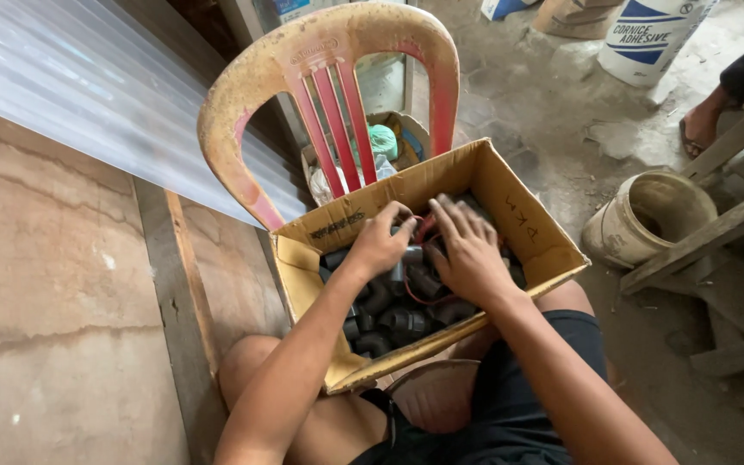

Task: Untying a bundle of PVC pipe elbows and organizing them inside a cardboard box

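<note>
An open cardboard box [510, 194] rests on my lap and against a worn red plastic chair [337, 95]. It holds several dark grey pipe fittings [402, 323] and a loop of red wire [428, 301]. Both hands are inside the box. My left hand [379, 243] has its fingers curled around a grey fitting near the back wall. My right hand [468, 250] lies palm down on the fittings beside it, fingers spread and touching them.
A second small box with a teal roll [382, 139] sits behind the chair. A dirty bucket [647, 215] lies on its side at right, by wooden planks [716, 232]. Another person's foot [701, 125] and a white pail [652, 34] are at top right. A corrugated sheet [88, 86] leans at left.
</note>
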